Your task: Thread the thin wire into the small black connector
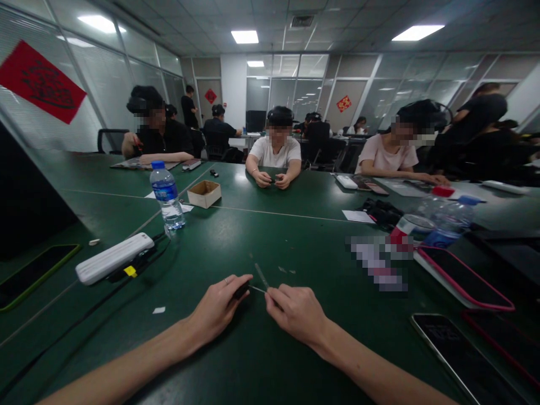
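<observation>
My left hand (221,304) is closed around a small black object (242,290) just above the green table. A thin light-coloured rod (257,289) runs from that object toward my right fingertips. My right hand (293,309) is closed in a pinch, with a narrow, clear strip (261,274) standing out past its fingers and slanting up to the left. Whether the rod and the strip touch is too small to tell. Small clear scraps (287,270) lie on the table beyond my right hand.
On the left are a white power strip (116,259) with a black cable, a water bottle (167,197), an open box (205,194) and a green-edged phone (36,273). Phones (451,354) and bottles (449,222) crowd the right. Several people sit around the table (211,242).
</observation>
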Motion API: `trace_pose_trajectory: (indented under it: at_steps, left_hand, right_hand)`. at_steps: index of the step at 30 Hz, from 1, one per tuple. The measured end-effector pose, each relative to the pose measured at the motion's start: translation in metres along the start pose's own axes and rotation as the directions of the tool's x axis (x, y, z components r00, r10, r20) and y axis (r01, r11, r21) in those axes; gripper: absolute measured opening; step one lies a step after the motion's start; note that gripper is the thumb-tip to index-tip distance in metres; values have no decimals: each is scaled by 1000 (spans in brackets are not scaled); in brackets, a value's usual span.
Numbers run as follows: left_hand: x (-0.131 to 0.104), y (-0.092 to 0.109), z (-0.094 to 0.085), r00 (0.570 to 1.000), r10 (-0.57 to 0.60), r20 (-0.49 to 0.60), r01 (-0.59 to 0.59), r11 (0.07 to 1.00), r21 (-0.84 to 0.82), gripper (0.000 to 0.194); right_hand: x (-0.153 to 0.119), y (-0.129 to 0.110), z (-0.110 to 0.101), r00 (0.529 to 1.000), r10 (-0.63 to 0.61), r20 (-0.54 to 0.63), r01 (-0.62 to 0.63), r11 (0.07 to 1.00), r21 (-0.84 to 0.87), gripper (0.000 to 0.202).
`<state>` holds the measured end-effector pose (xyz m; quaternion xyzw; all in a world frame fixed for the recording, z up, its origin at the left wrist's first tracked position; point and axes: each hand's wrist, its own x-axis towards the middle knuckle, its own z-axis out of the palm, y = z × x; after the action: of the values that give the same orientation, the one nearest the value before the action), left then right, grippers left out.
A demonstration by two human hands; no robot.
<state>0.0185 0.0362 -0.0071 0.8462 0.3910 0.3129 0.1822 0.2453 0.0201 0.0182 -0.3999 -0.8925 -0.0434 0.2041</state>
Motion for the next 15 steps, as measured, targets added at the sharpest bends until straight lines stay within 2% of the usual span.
trace_pose_trajectory:
  at_steps: [9, 12, 15]
  left_hand:
    - [-3, 1, 1, 999, 46, -29, -45, 999, 15, 33]
    - [-1, 0, 1, 999, 14, -35, -14, 1000, 9, 32]
    - [4, 2, -1, 997, -42, -67, 41, 999, -23, 29]
  right_hand:
    - [-1, 7, -4, 985, -129, -118, 124, 991, -52, 25]
    - [-2, -1, -5, 955, -277, -104, 272, 960, -64, 22]
    - [-6, -17, -4, 889, -447, -97, 445, 894, -48, 20]
